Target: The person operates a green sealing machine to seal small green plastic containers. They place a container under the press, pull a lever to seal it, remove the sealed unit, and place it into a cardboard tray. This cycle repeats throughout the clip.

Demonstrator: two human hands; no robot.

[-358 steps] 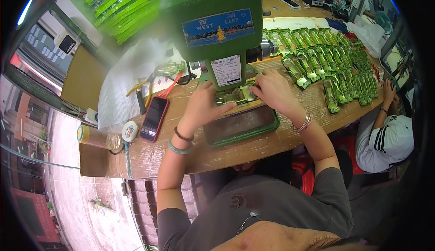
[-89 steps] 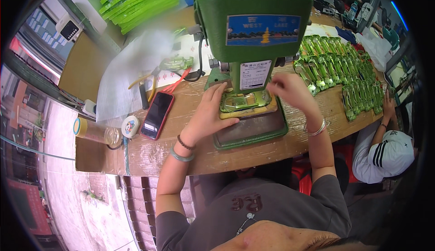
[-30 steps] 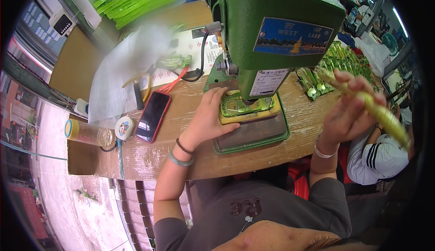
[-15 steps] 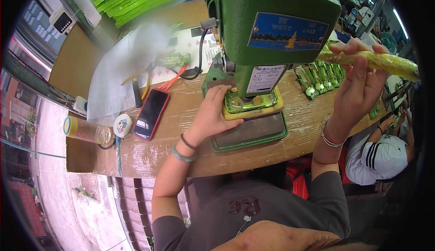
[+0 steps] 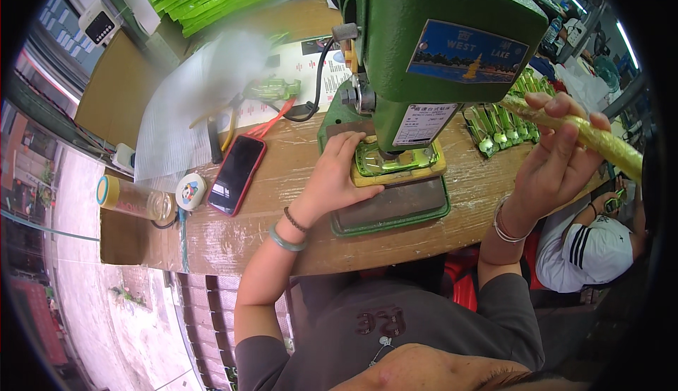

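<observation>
In front of me stands a green bench drill press (image 5: 395, 31) with a dark work table (image 5: 392, 207) at its foot. A clear green plastic part (image 5: 370, 162) sits in a yellow holder (image 5: 406, 178) on that table, under the chuck (image 5: 389, 155). My left hand (image 5: 339, 179) grips the holder's left side, thumb along the front edge and fingers at the back. The drill tip cannot be made out. At the right, my right hand (image 5: 554, 154) is wrapped round the press's feed lever (image 5: 613, 149), which is covered in yellow wrapping and slopes down to the right.
Left of the press lie a red-cased phone (image 5: 238, 173), a round white case (image 5: 190, 191) and a clear bottle (image 5: 134, 199). Several green plastic parts (image 5: 498, 133) stand in rows behind the lever. Another person (image 5: 593, 250) sits at the far right.
The lever's outer end has swung downward, and my right hand has moved down with it. My left hand keeps its hold on the yellow holder. The whole view has shifted slightly.
</observation>
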